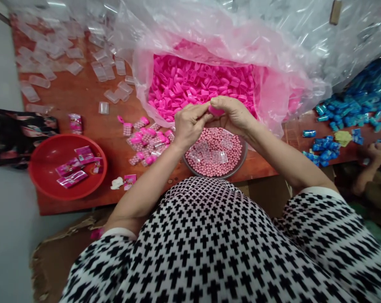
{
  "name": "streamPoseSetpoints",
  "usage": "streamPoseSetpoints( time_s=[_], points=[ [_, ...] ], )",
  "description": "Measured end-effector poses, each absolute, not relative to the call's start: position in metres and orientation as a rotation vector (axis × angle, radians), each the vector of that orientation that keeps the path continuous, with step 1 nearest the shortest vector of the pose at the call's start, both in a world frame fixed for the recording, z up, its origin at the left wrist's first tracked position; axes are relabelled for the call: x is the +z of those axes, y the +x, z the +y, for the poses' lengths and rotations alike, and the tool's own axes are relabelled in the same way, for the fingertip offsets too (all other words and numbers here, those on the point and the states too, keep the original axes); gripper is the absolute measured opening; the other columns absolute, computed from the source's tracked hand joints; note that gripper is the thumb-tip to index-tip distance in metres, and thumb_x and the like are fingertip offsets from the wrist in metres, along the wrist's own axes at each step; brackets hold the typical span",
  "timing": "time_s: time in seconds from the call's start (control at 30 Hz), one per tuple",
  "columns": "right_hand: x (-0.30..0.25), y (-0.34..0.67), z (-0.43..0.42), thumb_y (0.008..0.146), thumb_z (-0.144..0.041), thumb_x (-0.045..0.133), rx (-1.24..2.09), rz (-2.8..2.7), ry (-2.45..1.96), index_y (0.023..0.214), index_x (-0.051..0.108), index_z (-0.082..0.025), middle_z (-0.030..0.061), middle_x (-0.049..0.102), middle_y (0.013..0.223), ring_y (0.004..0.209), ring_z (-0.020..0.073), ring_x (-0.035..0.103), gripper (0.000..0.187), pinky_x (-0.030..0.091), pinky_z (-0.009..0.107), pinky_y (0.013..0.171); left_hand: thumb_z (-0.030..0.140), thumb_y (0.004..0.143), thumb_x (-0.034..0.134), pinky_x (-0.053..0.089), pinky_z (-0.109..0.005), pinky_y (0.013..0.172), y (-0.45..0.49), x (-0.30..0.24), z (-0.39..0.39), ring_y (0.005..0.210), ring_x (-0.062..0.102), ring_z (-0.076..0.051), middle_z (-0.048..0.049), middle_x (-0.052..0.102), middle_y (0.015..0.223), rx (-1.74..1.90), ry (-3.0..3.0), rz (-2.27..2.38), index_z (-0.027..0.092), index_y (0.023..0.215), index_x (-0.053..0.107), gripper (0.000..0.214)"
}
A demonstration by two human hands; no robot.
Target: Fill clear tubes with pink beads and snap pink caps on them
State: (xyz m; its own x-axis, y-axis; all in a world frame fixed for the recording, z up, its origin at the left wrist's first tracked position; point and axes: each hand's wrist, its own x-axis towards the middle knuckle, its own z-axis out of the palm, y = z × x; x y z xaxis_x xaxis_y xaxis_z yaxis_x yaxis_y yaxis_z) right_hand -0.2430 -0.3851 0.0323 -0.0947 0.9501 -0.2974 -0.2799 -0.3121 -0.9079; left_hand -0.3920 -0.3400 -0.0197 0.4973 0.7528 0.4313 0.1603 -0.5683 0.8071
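My left hand (190,124) and my right hand (233,113) meet above a metal bowl (239,166) full of small pink candy balls. Both hands are closed in a pinch around one small pink cap (215,110) held between the fingertips. Whether a clear container is under the cap is hidden by my fingers. Just behind the hands lies an open plastic bag (165,63) heaped with pink caps (196,82). To the left of the bowl sits a pile of filled, pink-capped little containers (147,141).
A red bowl (40,168) with pink packets stands at the left near the wooden table's front edge (92,204). Several empty clear containers (60,54) lie scattered at the back left. Blue pieces (351,111) cover the right side, where another person's hand (376,153) rests.
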Motion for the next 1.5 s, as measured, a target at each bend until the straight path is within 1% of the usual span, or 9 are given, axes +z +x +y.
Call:
streamPoseSetpoints(
  time_s=[0.2,0.33,0.43,0.57,0.73,0.83,1.13,1.33,1.5],
  points=[
    [0.022,-0.237,-0.395,0.082,-0.056,0.055,1.590,-1.074,-1.351,0.094,0.054,-0.020,0.0017,0.065,0.085,0.078,0.0135,0.063,0.037,0.057,0.031,0.072,0.053,0.083,0.056,0.049,-0.035,0.088,-0.398,-0.036,-0.349,0.096,0.065,-0.020,-0.0040,0.072,0.103,1.012,1.830,0.692,0.022,0.109,0.068,0.042],
    [0.008,-0.201,-0.416,0.084,-0.052,0.052,1.024,-1.438,-1.868,0.102,0.056,-0.020,0.0060,0.065,0.100,0.091,0.0189,0.061,0.037,0.053,0.034,0.077,0.054,0.084,0.054,0.051,-0.038,0.088,-0.446,-0.063,-0.350,0.098,0.065,-0.020,-0.0019,0.071,0.107,1.048,1.758,0.863,0.021,0.114,0.064,0.046],
    [-0.019,-0.178,-0.435,0.084,-0.043,0.055,0.619,-1.625,-2.391,0.097,0.060,-0.015,0.0120,0.067,0.098,0.095,0.0264,0.060,0.031,0.047,0.041,0.084,0.050,0.085,0.054,0.053,-0.043,0.086,-0.498,-0.100,-0.343,0.095,0.065,-0.021,-0.0011,0.071,0.104,1.067,1.769,1.092,0.024,0.114,0.064,0.040],
    [-0.055,-0.179,-0.452,0.086,-0.037,0.051,0.538,-1.747,-2.690,0.109,0.057,-0.015,0.0144,0.067,0.104,0.094,0.0280,0.061,0.032,0.045,0.037,0.080,0.051,0.082,0.060,0.046,-0.047,0.095,-0.526,-0.134,-0.336,0.104,0.061,-0.026,-0.0024,0.070,0.107,1.071,2.015,1.218,0.024,0.109,0.067,0.038],
    [-0.065,-0.200,-0.451,0.092,-0.038,0.040,0.413,-1.860,-2.779,0.122,0.049,-0.017,0.0157,0.061,0.118,0.095,0.0279,0.061,0.037,0.044,0.035,0.075,0.041,0.089,0.052,0.047,-0.043,0.097,-0.468,-0.118,-0.356,0.108,0.060,-0.022,-0.0061,0.067,0.115,0.972,2.125,0.983,0.023,0.118,0.061,0.035],
    [-0.063,-0.204,-0.440,0.093,-0.038,0.040,0.354,-2.022,-2.733,0.121,0.050,-0.016,0.0168,0.057,0.122,0.099,0.0289,0.060,0.037,0.045,0.035,0.074,0.036,0.089,0.051,0.048,-0.038,0.096,-0.435,-0.106,-0.373,0.107,0.061,-0.019,-0.0077,0.067,0.116,0.846,2.138,0.849,0.020,0.118,0.061,0.034],
    [-0.082,-0.226,-0.412,0.093,-0.016,0.031,0.504,-2.565,-2.207,0.112,0.059,-0.012,0.0188,0.059,0.115,0.103,0.0252,0.057,0.035,0.043,0.033,0.081,0.028,0.087,0.054,0.051,-0.032,0.090,-0.438,-0.107,-0.385,0.097,0.065,-0.017,-0.0077,0.070,0.109,0.780,1.975,0.984,0.017,0.114,0.064,0.030],
    [-0.095,-0.219,-0.422,0.084,-0.026,0.053,0.855,-1.948,-1.917,0.103,0.063,-0.013,0.0104,0.064,0.105,0.098,0.0190,0.057,0.025,0.042,0.030,0.089,0.024,0.085,0.057,0.051,-0.032,0.089,-0.434,-0.103,-0.383,0.097,0.065,-0.018,-0.0090,0.069,0.108,0.806,1.929,1.035,0.014,0.115,0.063,0.032],
    [-0.091,-0.218,-0.437,0.075,-0.041,0.062,1.092,-1.436,-1.544,0.099,0.063,-0.015,0.0053,0.066,0.096,0.086,0.0168,0.059,0.035,0.045,0.030,0.080,0.025,0.082,0.062,0.049,-0.034,0.095,-0.408,-0.093,-0.383,0.106,0.063,-0.019,-0.0088,0.067,0.116,0.705,1.999,0.891,0.017,0.118,0.062,0.036]
  ],
)
